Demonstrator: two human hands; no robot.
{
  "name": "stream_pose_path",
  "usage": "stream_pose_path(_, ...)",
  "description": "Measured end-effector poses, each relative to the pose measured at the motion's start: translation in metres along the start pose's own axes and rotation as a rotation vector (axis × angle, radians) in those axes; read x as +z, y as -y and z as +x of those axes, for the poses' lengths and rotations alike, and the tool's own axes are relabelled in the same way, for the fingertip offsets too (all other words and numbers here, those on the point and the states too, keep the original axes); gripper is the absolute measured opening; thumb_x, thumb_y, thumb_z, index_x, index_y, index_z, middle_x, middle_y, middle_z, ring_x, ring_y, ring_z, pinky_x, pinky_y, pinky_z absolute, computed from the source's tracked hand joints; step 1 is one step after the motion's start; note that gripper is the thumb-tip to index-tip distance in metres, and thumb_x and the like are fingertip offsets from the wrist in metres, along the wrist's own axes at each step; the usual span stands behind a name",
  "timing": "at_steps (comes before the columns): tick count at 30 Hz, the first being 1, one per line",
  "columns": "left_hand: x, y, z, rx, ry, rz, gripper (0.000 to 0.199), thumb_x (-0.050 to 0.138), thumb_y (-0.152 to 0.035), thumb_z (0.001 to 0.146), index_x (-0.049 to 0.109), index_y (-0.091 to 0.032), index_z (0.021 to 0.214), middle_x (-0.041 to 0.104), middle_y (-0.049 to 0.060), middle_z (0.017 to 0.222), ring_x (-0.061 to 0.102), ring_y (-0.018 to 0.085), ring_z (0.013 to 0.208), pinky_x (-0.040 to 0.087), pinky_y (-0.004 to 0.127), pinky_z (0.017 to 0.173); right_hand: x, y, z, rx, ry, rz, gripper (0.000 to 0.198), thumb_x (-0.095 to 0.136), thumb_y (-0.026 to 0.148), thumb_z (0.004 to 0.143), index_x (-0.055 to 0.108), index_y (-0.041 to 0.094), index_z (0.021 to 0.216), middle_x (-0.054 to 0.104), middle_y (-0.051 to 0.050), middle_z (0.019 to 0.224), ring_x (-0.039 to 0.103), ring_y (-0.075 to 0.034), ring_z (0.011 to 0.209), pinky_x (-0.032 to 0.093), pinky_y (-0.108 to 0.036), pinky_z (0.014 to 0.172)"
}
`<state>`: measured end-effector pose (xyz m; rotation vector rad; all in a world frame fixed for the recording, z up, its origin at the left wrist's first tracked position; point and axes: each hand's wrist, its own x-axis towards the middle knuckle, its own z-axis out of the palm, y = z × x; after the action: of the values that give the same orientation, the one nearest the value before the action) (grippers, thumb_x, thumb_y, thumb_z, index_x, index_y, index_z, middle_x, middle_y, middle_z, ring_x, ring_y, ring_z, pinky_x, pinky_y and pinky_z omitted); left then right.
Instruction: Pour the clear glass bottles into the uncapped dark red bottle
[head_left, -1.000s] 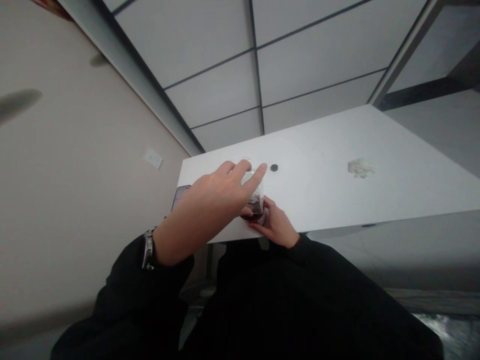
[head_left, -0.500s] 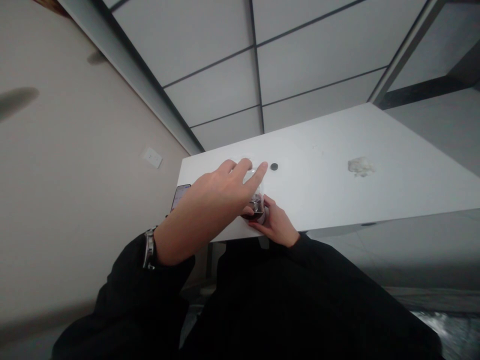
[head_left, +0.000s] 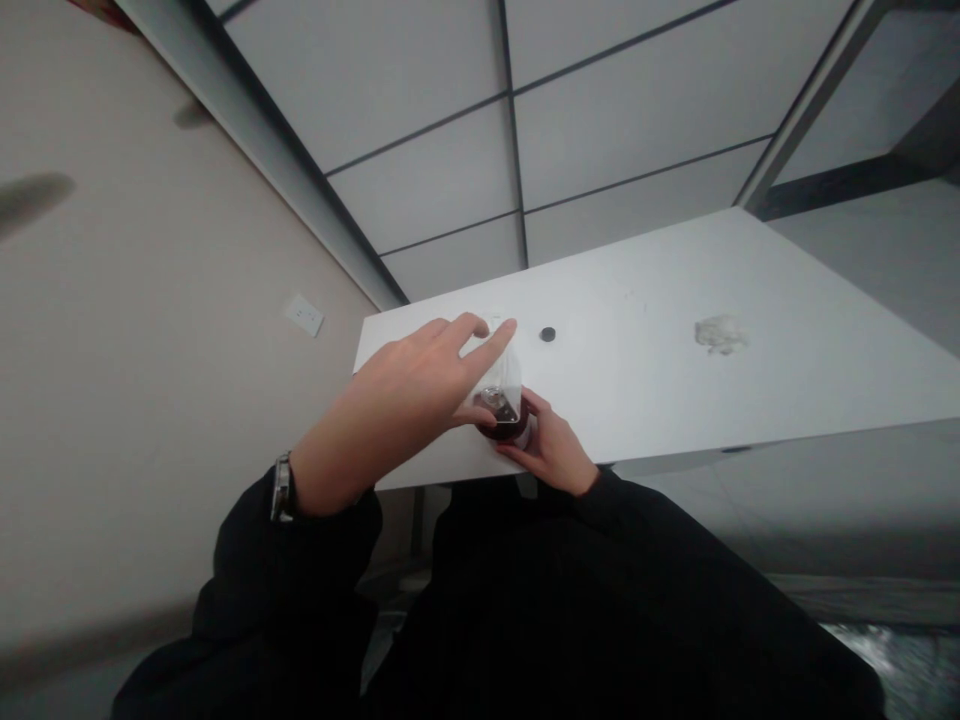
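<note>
Here right hand (head_left: pixel 551 450) wraps base of clear jar (head_left: pixel 501 405) at near edge of white table (head_left: pixel 675 380), steadying it; left hand (head_left: pixel 405 410) pinches its top, 2 fingers extended. Small black cap (head_left: pixel 548 334) lies beyond.

The picture is a bit dim and grey. Soft light falls evenly on the white table (head_left: pixel 675 340), which is the brightest part. No strong glare shows. A faint dark smudge of shadow lies on the wall (head_left: pixel 112 330) at the far left. The black sleeves (head_left: pixel 525 600) are so dark that no folds show. The straight lines of the panels bend and lean toward the edges, so the view looks stretched. The bottom corners are blurry. The clear jar (head_left: pixel 501 400) is small and hard to make out.
</note>
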<state>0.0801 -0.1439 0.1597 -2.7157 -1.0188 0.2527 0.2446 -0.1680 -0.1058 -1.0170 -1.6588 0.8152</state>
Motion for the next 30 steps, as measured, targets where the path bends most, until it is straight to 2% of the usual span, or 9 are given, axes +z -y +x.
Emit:
stream_pose_path(7,0.049,0.035,-0.023,-0.083,-0.109,-0.287,0.090,0.074,-0.057,0.093,0.033,-0.022,0.165,0.057,0.018,0.154,0.068,0.031,0.127,0.059,0.041,0.100,0.002,-0.009,-0.003,-0.017,0.016,-0.051,0.088,0.077,0.052,0.091,0.033,0.023,0.163,0.059,-0.019,0.156,0.060,-0.036,0.144,0.051,-0.057,0.120)
stream_pose_path(10,0.072,0.041,-0.032,-0.115,-0.154,-0.470,0.085,0.077,-0.053,0.092,0.039,-0.024,0.162,0.060,0.016,0.151,0.065,0.029,0.133,0.057,0.043,0.108,0.003,-0.014,-0.004,-0.052,0.022,-0.094,0.088,0.074,0.052,0.093,0.031,0.021,0.163,0.058,-0.021,0.156,0.060,-0.037,0.144,0.052,-0.058,0.119)
stream_pose_path(13,0.097,0.043,-0.040,-0.172,-0.214,-0.607,0.078,0.082,-0.050,0.088,0.049,-0.022,0.153,0.063,0.017,0.147,0.060,0.032,0.137,0.051,0.051,0.116,0.003,-0.019,-0.006,-0.087,0.022,-0.122,0.088,0.073,0.050,0.094,0.030,0.020,0.164,0.057,-0.023,0.156,0.059,-0.037,0.145,0.052,-0.058,0.119)
stream_pose_path(15,0.119,0.045,-0.045,-0.223,-0.270,-0.739,0.075,0.085,-0.050,0.084,0.054,-0.021,0.146,0.064,0.016,0.144,0.062,0.032,0.133,0.049,0.055,0.117,0.004,-0.022,-0.007,-0.105,0.008,-0.140,0.088,0.073,0.051,0.095,0.029,0.019,0.164,0.057,-0.023,0.156,0.060,-0.037,0.144,0.053,-0.058,0.118)
stream_pose_path(19,0.179,0.050,-0.046,-0.345,-0.400,-1.171,0.077,0.089,-0.050,0.078,0.056,-0.022,0.141,0.060,0.015,0.146,0.069,0.029,0.120,0.051,0.052,0.116,0.005,-0.029,-0.010,-0.118,-0.020,-0.177,0.087,0.072,0.051,0.095,0.030,0.019,0.164,0.056,-0.023,0.157,0.059,-0.038,0.144,0.053,-0.059,0.117)
stream_pose_path(21,0.209,0.051,-0.042,-0.452,-0.428,-1.329,0.078,0.089,-0.047,0.075,0.053,-0.021,0.139,0.056,0.016,0.151,0.070,0.028,0.121,0.049,0.052,0.118,0.005,-0.032,-0.012,-0.113,-0.022,-0.189,0.088,0.072,0.051,0.095,0.028,0.019,0.164,0.055,-0.023,0.157,0.059,-0.038,0.145,0.053,-0.060,0.117)
stream_pose_path(23,0.235,0.051,-0.037,-0.574,-0.425,-1.445,0.081,0.086,-0.047,0.074,0.049,-0.020,0.141,0.058,0.017,0.148,0.070,0.029,0.122,0.050,0.052,0.118,0.005,-0.034,-0.013,-0.106,-0.030,-0.189,0.091,0.073,0.052,0.094,0.026,0.020,0.165,0.054,-0.024,0.157,0.059,-0.038,0.145,0.053,-0.060,0.117)
stream_pose_path(26,0.260,0.049,-0.032,-0.687,-0.461,-1.446,0.079,0.081,-0.048,0.076,0.048,-0.019,0.142,0.055,0.019,0.153,0.066,0.032,0.131,0.049,0.053,0.119,0.005,-0.036,-0.015,-0.105,-0.049,-0.183,0.093,0.074,0.052,0.093,0.024,0.021,0.165,0.054,-0.024,0.158,0.060,-0.038,0.143,0.054,-0.060,0.115)
stream_pose_path(30,0.271,0.048,-0.031,-0.678,-0.445,-1.205,0.073,0.076,-0.050,0.082,0.053,-0.018,0.143,0.058,0.018,0.155,0.054,0.034,0.147,0.035,0.054,0.129,0.006,-0.034,-0.014,-0.112,-0.083,-0.208,0.092,0.074,0.055,0.093,0.027,0.021,0.164,0.056,-0.023,0.154,0.063,-0.037,0.139,0.056,-0.058,0.114)
